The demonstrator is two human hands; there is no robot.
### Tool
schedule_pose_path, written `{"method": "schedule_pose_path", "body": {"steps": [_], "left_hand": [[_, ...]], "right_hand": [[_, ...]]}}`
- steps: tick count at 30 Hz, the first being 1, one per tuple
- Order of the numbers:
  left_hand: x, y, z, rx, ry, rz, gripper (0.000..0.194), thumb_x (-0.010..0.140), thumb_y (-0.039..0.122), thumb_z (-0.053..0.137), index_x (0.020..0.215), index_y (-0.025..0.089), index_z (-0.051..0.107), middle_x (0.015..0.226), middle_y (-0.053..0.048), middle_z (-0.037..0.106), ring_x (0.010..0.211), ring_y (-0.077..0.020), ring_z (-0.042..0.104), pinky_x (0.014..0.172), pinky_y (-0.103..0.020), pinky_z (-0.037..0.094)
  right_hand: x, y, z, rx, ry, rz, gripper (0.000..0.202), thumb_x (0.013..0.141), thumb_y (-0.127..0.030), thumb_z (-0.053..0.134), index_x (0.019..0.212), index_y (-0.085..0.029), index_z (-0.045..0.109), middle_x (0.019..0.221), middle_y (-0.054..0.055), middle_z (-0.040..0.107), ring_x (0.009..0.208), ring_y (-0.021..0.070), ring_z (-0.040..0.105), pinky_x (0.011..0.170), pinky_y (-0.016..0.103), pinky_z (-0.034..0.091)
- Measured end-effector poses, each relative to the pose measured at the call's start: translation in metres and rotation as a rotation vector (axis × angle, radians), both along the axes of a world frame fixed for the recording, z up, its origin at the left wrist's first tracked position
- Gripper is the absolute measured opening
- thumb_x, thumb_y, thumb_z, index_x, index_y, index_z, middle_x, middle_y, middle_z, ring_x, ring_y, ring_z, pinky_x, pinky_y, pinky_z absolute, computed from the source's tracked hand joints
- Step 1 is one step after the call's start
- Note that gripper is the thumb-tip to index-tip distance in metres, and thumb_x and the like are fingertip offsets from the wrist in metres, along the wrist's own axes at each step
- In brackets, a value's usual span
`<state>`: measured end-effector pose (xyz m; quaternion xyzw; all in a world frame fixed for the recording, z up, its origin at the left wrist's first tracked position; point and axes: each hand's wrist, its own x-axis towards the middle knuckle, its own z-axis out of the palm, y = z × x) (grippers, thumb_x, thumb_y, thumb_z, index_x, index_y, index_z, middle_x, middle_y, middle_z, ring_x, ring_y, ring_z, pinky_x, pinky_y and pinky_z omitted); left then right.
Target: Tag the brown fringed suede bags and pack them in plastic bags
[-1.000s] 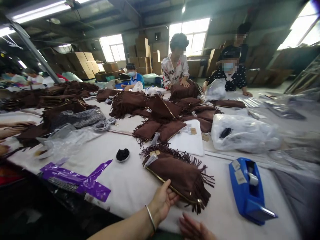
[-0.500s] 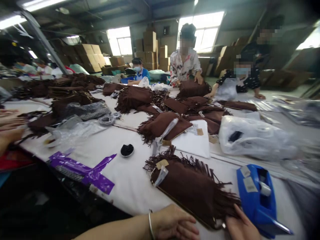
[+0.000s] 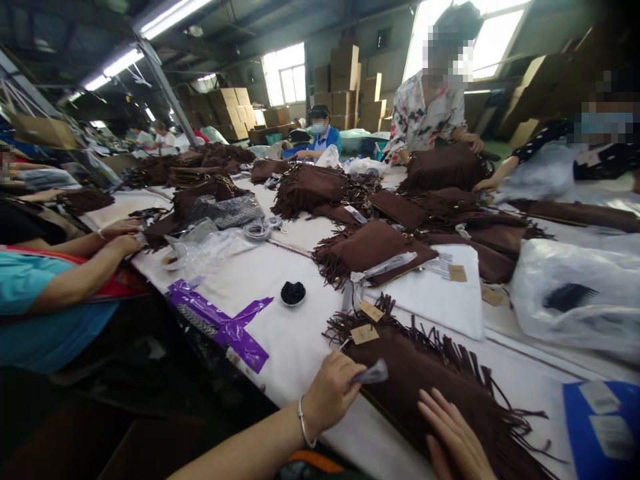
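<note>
A brown fringed bag (image 3: 430,373) lies flat at the front of the white table, with two tan tags (image 3: 365,333) at its upper left end. My left hand (image 3: 333,387), wearing a silver bangle, is closed at the bag's left edge, pinching a small plastic-wrapped strip (image 3: 371,372). On the bag's front part rests my right hand (image 3: 455,433), its fingers spread. Beyond it, another brown bag (image 3: 370,250) lies beside a white padded sheet (image 3: 445,300).
Purple tape (image 3: 225,327) runs along the table edge. A small dish of black items (image 3: 293,293) sits nearby. The blue dispenser (image 3: 600,420) is at the right, below a clear plastic bag (image 3: 575,300). Several people work around the table.
The view has turned right to left, showing more of the left side. My left hand has moved onto the bag's tag end and closed on the strip. My right hand has shifted from the fringe onto the bag.
</note>
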<state>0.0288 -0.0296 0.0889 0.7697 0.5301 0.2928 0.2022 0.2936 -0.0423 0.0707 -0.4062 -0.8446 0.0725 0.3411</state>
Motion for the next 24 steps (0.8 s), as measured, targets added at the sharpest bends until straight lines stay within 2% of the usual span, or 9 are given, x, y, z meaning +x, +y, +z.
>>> {"method": "schedule_pose_path", "body": {"steps": [3, 5, 6, 8, 11, 16, 19, 21, 24], "left_hand": [[-0.011, -0.013, -0.004, 0.032, -0.017, -0.212, 0.027, 0.085, 0.011, 0.052, 0.11, 0.02, 0.058, 0.102, -0.007, 0.063, 0.098, -0.0211, 0.053, 0.09, -0.039, 0.044], [-0.022, -0.018, -0.002, 0.047, -0.067, -0.288, 0.029, 0.085, 0.011, 0.052, 0.113, 0.019, 0.057, 0.109, -0.008, 0.063, 0.102, -0.0206, 0.053, 0.093, -0.037, 0.044], [-0.028, -0.017, 0.0, 0.059, -0.103, -0.263, 0.029, 0.086, 0.011, 0.051, 0.113, 0.018, 0.056, 0.11, -0.008, 0.063, 0.102, -0.0199, 0.054, 0.093, -0.037, 0.044], [-0.036, -0.009, 0.005, 0.078, -0.155, -0.114, 0.025, 0.089, 0.012, 0.048, 0.111, 0.019, 0.058, 0.106, -0.008, 0.064, 0.1, -0.0187, 0.055, 0.092, -0.036, 0.045], [-0.034, 0.02, 0.012, 0.081, -0.094, 0.068, 0.018, 0.089, 0.016, 0.052, 0.104, 0.019, 0.061, 0.098, -0.006, 0.064, 0.096, -0.0193, 0.053, 0.089, -0.036, 0.045], [-0.001, 0.078, 0.007, 0.072, 0.193, 0.075, 0.028, 0.077, 0.033, 0.07, 0.098, 0.016, 0.061, 0.095, -0.008, 0.061, 0.098, -0.0249, 0.05, 0.088, -0.041, 0.045], [0.008, 0.098, 0.004, 0.068, 0.235, 0.082, 0.008, 0.082, 0.022, 0.06, 0.082, 0.014, 0.063, 0.083, -0.009, 0.062, 0.09, -0.0244, 0.054, 0.084, -0.04, 0.046], [-0.001, 0.102, 0.008, 0.072, 0.195, 0.099, 0.012, 0.083, 0.014, 0.054, 0.077, 0.015, 0.064, 0.077, -0.007, 0.064, 0.084, -0.0216, 0.055, 0.082, -0.037, 0.046], [-0.032, 0.094, 0.018, 0.065, 0.129, 0.193, 0.017, 0.086, 0.015, 0.05, 0.081, 0.017, 0.066, 0.077, -0.005, 0.066, 0.079, -0.0184, 0.057, 0.077, -0.032, 0.048]], "right_hand": [[-0.045, 0.019, 0.008, 0.101, -0.177, 0.199, 0.056, 0.085, -0.015, 0.051, 0.138, -0.021, 0.035, 0.139, 0.006, 0.045, 0.131, 0.025, 0.037, 0.098, 0.038, 0.047], [-0.061, 0.026, -0.001, 0.185, -0.311, 0.254, 0.053, 0.084, -0.023, 0.054, 0.135, -0.019, 0.041, 0.14, 0.007, 0.045, 0.129, 0.0257, 0.04, 0.094, 0.036, 0.05], [-0.065, 0.028, -0.009, 0.228, -0.367, 0.269, 0.052, 0.083, -0.027, 0.054, 0.133, -0.019, 0.044, 0.138, 0.007, 0.046, 0.126, 0.0259, 0.044, 0.09, 0.036, 0.052], [-0.066, 0.029, -0.027, 0.294, -0.448, 0.283, 0.05, 0.081, -0.031, 0.054, 0.13, -0.021, 0.048, 0.135, 0.007, 0.05, 0.12, 0.0254, 0.05, 0.086, 0.036, 0.055], [-0.061, 0.029, -0.044, 0.33, -0.492, 0.286, 0.049, 0.08, -0.029, 0.054, 0.129, -0.022, 0.05, 0.134, 0.008, 0.05, 0.119, 0.0237, 0.051, 0.087, 0.034, 0.054], [-0.06, 0.029, -0.044, 0.299, -0.524, 0.283, 0.052, 0.08, -0.025, 0.052, 0.132, -0.023, 0.047, 0.136, 0.006, 0.049, 0.121, 0.0221, 0.05, 0.09, 0.033, 0.051], [-0.06, 0.032, -0.048, 0.289, -0.467, 0.287, 0.054, 0.078, -0.022, 0.051, 0.132, -0.023, 0.047, 0.135, 0.006, 0.05, 0.12, 0.022, 0.05, 0.09, 0.033, 0.049], [-0.057, 0.034, -0.053, 0.255, -0.423, 0.302, 0.057, 0.076, -0.017, 0.051, 0.132, -0.024, 0.046, 0.135, 0.006, 0.05, 0.12, 0.0212, 0.05, 0.092, 0.031, 0.048], [-0.052, 0.036, -0.06, 0.215, -0.425, 0.337, 0.063, 0.072, -0.009, 0.047, 0.133, -0.026, 0.045, 0.135, 0.005, 0.049, 0.121, 0.0196, 0.05, 0.093, 0.03, 0.048]]}}
